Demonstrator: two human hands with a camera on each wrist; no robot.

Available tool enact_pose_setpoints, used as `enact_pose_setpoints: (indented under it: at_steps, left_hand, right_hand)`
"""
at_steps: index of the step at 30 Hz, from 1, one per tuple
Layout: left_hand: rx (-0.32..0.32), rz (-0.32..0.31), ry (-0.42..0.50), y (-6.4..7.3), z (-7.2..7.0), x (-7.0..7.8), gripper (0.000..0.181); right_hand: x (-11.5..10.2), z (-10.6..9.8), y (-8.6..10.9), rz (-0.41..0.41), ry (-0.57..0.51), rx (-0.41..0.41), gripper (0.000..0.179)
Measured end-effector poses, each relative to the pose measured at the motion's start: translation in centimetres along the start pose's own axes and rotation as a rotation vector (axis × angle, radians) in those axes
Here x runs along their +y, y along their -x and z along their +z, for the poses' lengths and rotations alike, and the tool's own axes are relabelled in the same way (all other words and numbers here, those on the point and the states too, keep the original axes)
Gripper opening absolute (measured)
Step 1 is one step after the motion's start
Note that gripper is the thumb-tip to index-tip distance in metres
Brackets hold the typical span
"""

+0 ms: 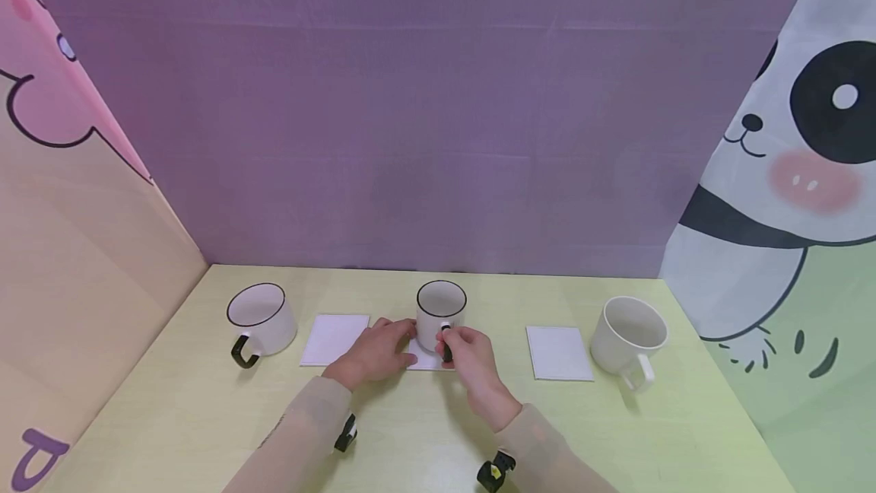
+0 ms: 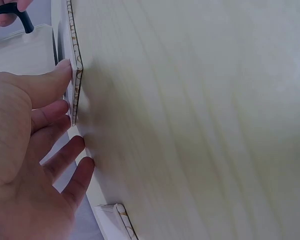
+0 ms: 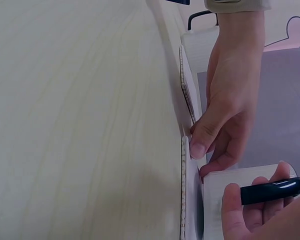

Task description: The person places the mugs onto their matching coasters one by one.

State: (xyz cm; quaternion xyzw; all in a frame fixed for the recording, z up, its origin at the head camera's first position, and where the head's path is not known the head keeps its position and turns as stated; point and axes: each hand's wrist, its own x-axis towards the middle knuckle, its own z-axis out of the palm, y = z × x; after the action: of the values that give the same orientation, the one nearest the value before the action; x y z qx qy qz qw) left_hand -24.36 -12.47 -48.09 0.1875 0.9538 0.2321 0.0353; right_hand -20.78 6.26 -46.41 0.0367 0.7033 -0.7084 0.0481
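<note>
A white mug [image 1: 430, 326] with a black rim and black handle stands upright on the middle white square coaster [image 1: 423, 361]. My right hand [image 1: 475, 365] pinches the mug's black handle [image 3: 272, 191] between thumb and fingers. On the near left side, my left hand [image 1: 376, 352] presses its thumb on the coaster close to the front edge. Its other fingers are spread loosely along the coaster's left side, as the left wrist view shows beside the coaster edge [image 2: 76, 75]. The index fingertip lies right at the mug's wall.
A second black-rimmed mug [image 1: 274, 332] stands at the left, handle toward the front. Two more square coasters lie on the table, one left of centre [image 1: 328, 337] and one right [image 1: 561, 356]. An all-white mug [image 1: 619, 345] stands by the right one. A purple backdrop [image 1: 438, 112] rises behind.
</note>
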Motion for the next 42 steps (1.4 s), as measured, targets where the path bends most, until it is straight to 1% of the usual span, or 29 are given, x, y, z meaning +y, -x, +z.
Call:
enact_pose_setpoints:
  at_steps: [5, 13, 21, 28, 35, 42]
  left_hand:
    - [0.0, -0.01, 0.005, 0.0, 0.1, -0.1, 0.049]
    - [0.006, -0.004, 0.006, -0.2, 0.2, -0.3, 0.05]
    - [-0.005, -0.023, 0.005, -0.2, 0.1, -0.4, 0.052]
    - [0.011, 0.011, -0.022, -0.3, 0.2, -0.5, 0.052]
    - [0.011, 0.011, -0.025, -0.3, 0.2, -0.4, 0.053]
    - [0.019, 0.015, -0.028, -0.3, 0.3, -0.5, 0.054]
  right_hand:
    - [0.2, 0.1, 0.1, -0.007, -0.001, 0.001, 0.028]
    - [0.2, 0.4, 0.6, -0.022, -0.014, 0.006, 0.026]
    - [0.2, 0.6, 1.0, -0.022, -0.011, 0.007, 0.025]
    - [0.6, 0.6, 1.2, -0.021, 0.008, 0.005, 0.023]
    - [1.0, 0.7, 1.4, -0.011, 0.014, 0.01, 0.022]
    - [0.9, 0.7, 1.6, -0.03, 0.015, 0.011, 0.022]
